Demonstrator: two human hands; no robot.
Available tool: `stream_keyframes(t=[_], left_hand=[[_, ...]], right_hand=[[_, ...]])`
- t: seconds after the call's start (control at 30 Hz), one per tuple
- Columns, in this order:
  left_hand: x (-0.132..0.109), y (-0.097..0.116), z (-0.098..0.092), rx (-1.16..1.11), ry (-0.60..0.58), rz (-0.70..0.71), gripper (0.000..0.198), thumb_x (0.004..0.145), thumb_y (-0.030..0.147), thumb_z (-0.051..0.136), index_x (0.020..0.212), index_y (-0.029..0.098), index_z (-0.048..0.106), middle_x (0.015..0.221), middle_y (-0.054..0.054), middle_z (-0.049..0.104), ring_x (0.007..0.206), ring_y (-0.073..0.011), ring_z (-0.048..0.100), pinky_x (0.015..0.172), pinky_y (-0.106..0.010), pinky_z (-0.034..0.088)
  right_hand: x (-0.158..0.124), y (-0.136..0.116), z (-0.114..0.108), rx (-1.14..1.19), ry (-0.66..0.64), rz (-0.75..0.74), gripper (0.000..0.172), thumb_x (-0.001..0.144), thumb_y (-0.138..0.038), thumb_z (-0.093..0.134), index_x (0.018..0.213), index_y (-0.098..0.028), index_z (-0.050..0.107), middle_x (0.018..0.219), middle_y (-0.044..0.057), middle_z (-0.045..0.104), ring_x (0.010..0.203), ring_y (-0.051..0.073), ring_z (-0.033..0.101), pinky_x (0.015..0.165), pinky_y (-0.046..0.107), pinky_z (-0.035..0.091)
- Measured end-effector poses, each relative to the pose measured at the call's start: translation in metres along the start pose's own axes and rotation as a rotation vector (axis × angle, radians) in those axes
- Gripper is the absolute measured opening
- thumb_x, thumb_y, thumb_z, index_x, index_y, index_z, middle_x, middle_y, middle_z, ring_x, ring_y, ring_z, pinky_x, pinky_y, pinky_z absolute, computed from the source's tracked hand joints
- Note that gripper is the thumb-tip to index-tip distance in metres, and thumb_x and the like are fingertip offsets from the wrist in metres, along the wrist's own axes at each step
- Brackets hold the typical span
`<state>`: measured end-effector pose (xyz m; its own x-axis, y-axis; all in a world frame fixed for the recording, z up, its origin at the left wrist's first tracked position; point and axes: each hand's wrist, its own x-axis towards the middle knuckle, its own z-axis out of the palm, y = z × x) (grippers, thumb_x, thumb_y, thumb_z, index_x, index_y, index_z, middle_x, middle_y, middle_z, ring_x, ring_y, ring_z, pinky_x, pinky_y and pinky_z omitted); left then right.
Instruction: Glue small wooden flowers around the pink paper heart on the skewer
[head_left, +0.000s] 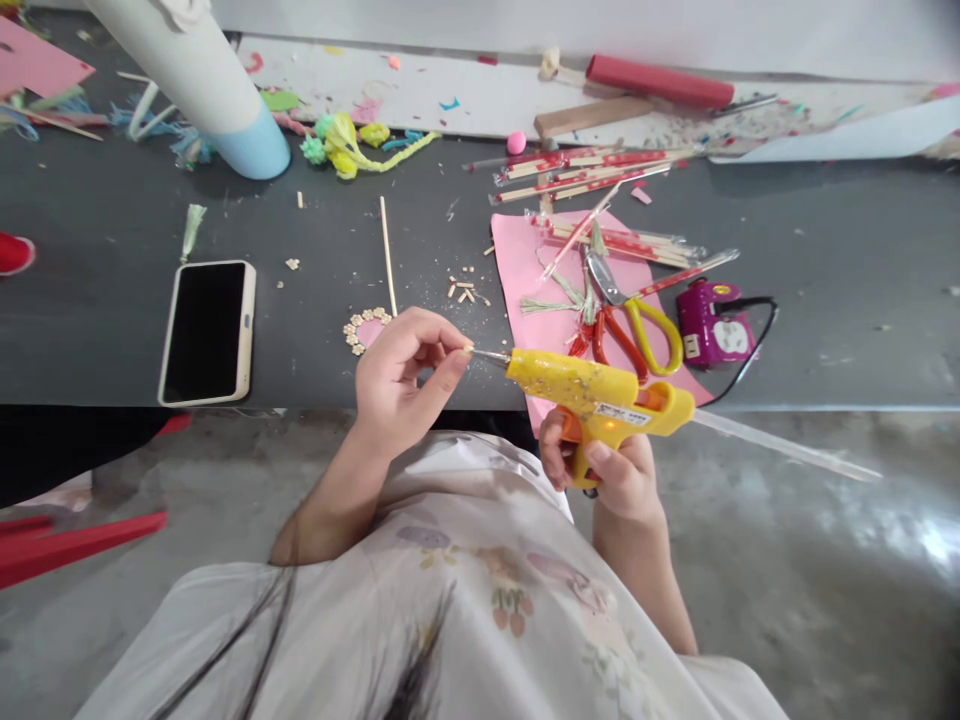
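Observation:
My right hand (619, 475) is wrapped round the handle of a yellow hot glue gun (570, 378), fingers at its orange trigger. A clear glue stick (784, 445) juts from the gun's back end. Thumb and forefinger of my left hand (405, 375) pinch a small pale piece (468, 349) against the metal nozzle; the fingers partly cover it. Just beyond my left hand lies a ring of small wooden flower shapes (356, 328) with pink inside, partly hidden by the hand. A thin wooden stick (387, 255) extends from it. Short cut stick pieces (466, 292) lie nearby.
Scissors (637, 320) and pale green tassels (577, 300) rest on a pink sheet (517, 270). Wrapped wooden sticks (600, 170) lie behind. A purple box with a cable (716, 325) stands right. At left are a phone (204, 335) and a white-and-blue cylinder (240, 130).

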<state>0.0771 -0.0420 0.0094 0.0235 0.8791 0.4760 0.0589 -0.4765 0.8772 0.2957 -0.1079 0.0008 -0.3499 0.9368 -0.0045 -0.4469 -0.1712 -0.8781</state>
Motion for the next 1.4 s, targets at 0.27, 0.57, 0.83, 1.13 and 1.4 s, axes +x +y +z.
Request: stream_keyframes(t=[0.27,0.57,0.83,1.13,1.4], left_hand=[[0.001,-0.001,0.000,-0.018,0.003,-0.012,0.003,0.090,0.024,0.067,0.090,0.022,0.065,0.082,0.000,0.061,0.054,-0.0038,0.049,0.049,-0.018,0.042],[0.000,-0.004,0.000,-0.041,0.010,-0.009,0.004,0.089,0.024,0.068,0.091,0.022,0.065,0.082,0.001,0.061,0.054,-0.0037,0.050,0.049,-0.018,0.043],[0.001,-0.004,0.000,-0.044,0.007,-0.012,0.007,0.089,0.028,0.069,0.089,0.022,0.065,0.080,0.001,0.061,0.054,-0.0042,0.050,0.049,-0.018,0.043],[0.000,-0.002,0.002,-0.034,0.023,-0.079,0.010,0.089,0.033,0.068,0.086,0.023,0.066,0.078,0.000,0.060,0.055,-0.0055,0.050,0.048,-0.019,0.041],[0.001,-0.011,0.001,-0.015,0.048,-0.183,0.013,0.088,0.034,0.070,0.087,0.022,0.067,0.079,0.001,0.062,0.053,-0.0043,0.046,0.048,-0.019,0.041]], right_hand=[[0.002,-0.002,0.000,0.006,-0.032,-0.014,0.022,0.093,-0.037,0.060,0.104,-0.021,0.071,0.070,0.002,0.062,0.048,0.009,0.051,0.042,0.022,0.039],[0.006,-0.004,0.003,-0.066,0.006,0.016,0.024,0.091,-0.042,0.062,0.099,-0.020,0.068,0.064,0.001,0.061,0.046,0.011,0.049,0.040,0.023,0.037],[0.006,-0.004,0.003,-0.021,-0.017,-0.017,0.022,0.092,-0.038,0.060,0.101,-0.020,0.069,0.065,0.001,0.062,0.046,0.010,0.049,0.041,0.022,0.037],[0.006,-0.005,0.003,-0.083,0.035,0.015,0.026,0.090,-0.043,0.062,0.097,-0.019,0.067,0.062,0.001,0.061,0.044,0.010,0.050,0.039,0.023,0.038],[-0.002,-0.018,-0.011,-0.237,0.196,-0.014,0.030,0.087,-0.046,0.064,0.103,-0.021,0.066,0.059,0.000,0.056,0.043,0.013,0.046,0.037,0.026,0.031]])
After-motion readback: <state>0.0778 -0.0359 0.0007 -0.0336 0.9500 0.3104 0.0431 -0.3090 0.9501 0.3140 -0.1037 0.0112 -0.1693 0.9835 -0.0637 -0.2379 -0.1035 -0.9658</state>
